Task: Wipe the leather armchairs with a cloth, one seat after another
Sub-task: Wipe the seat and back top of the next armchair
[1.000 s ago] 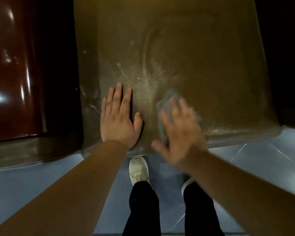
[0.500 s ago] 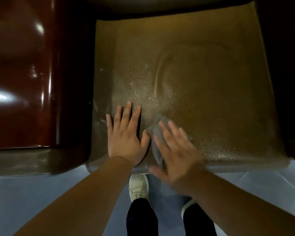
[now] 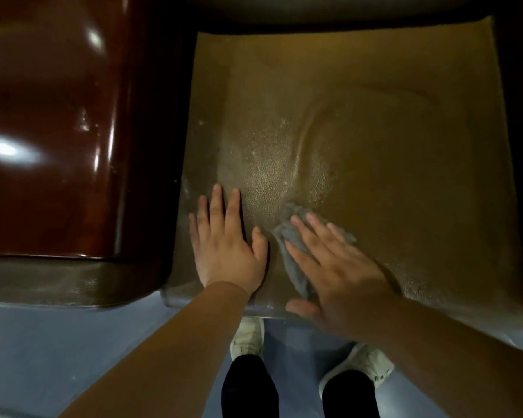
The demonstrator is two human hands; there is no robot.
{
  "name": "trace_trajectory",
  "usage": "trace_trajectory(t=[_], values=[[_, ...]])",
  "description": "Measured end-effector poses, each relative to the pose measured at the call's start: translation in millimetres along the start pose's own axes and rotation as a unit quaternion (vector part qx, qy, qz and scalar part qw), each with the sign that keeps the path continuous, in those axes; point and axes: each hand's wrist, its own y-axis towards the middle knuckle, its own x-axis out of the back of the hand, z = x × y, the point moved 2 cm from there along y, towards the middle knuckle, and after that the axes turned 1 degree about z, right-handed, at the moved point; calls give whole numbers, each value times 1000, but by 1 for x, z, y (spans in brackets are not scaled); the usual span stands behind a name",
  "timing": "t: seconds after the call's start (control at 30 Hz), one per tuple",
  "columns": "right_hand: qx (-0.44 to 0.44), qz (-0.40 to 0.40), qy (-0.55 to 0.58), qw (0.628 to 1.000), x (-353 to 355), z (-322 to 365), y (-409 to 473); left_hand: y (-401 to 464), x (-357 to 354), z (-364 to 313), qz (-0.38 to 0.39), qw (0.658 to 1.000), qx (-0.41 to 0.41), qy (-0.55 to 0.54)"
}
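Floor (image 3: 43, 351): pale blue-grey, filling the band from 7 o'clock round to 5 o'clock, under the front of the chair
Seat (image 3: 390, 182): olive-brown pebbled leather cushion filling the view from 12 to 4 o'clock; a curved crease runs through its middle, and a patch of light sheen sits just left of that crease
Armrest (image 3: 52, 131): glossy dark red-brown, rounded, at 9 to 11 o'clock, touching the seat's left edge; bright light spots reflect on it
Chair front (image 3: 73, 285): dull brown leather strip below the armrest at 8 o'clock
Legs (image 3: 248, 387): dark trousers at 6 o'clock, standing just in front of the seat's front edge
Shoes (image 3: 248, 336): white, one at 6 o'clock partly under the seat edge, the other toward 5 o'clock
Right hand (image 3: 335, 267): just right of centre, fingers straight and spread, flat on top of the cloth and pressing it to the seat; slightly blurred; thumb at the seat's front edge
Left hand (image 3: 227, 245): just left of centre, palm down, fingers straight and together, resting flat on the bare seat near its front left corner, holding nothing
Cloth (image 3: 293, 236): grey, crumpled, on the front part of the seat between the two hands and under the right one, showing beyond the fingertips at 12 o'clock of the hand and down its left side
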Motion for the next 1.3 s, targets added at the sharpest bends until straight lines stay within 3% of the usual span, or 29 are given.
trace_trajectory(t=[0.07, 0.2, 0.27, 0.33, 0.43, 0.53, 0.6, 0.67, 0.7, 0.77, 0.83, 0.9, 0.97, 1.03, 1.1, 1.2, 1.27, 1.3], values=[[14, 15, -24, 1000, 13, -37, 11, 0, 0, 0, -4, 1000, 1, 5], [-233, -1, 45, 972, 59, -103, 72, 0, -5, 2, -6, 1000, 1, 8], [-288, -4, 60, 956, 56, -85, 94, 0, -7, 2, -6, 1000, -2, 7], [-217, -19, 12, 976, 38, -36, 90, 0, -5, 4, 1, 1000, -4, 6], [-25, 41, -23, 999, 13, 16, 51, 1, 1, 4, 23, 1000, -5, -13], [72, 91, -46, 992, 22, -25, 52, 5, 13, 7, 32, 997, -13, -66], [20, 35, -61, 997, 42, -65, 80, 13, 22, 19, 28, 995, -11, -97], [-123, 1, 2, 992, 63, -97, 110, 22, 23, 38, 25, 994, 2, -102], [-188, 9, 35, 981, 67, -102, 123, 25, 22, 44, 28, 995, 8, -97], [-238, -8, 44, 970, 63, -78, 138, 27, 13, 50, 27, 997, 5, -79], [-155, -22, -2, 988, 45, -33, 126, 27, 8, 49, 13, 998, -11, -63], [-17, 39, -47, 998, 26, 6, 92, 27, 9, 48, 6, 998, -10, -65], [91, 87, -64, 990, 22, 3, 73, 27, 10, 48, 6, 997, -8, -72], [128, 100, -98, 982, 35, -30, 90, 27, 10, 48, 0, 997, -11, -81], [62, 42, -101, 992, 56, -62, 125, 28, 8, 48, -10, 996, -14, -83], [-147, 18, 7, 989, 81, -79, 180, 26, 5, 48, -16, 997, -14, -75], [-187, 2, 14, 982, 73, -49, 190, 26, 3, 50, -16, 997, -16, -73], [-156, -9, -5, 988, 64, -30, 183, 26, 2, 51, -13, 997, -17, -74]])
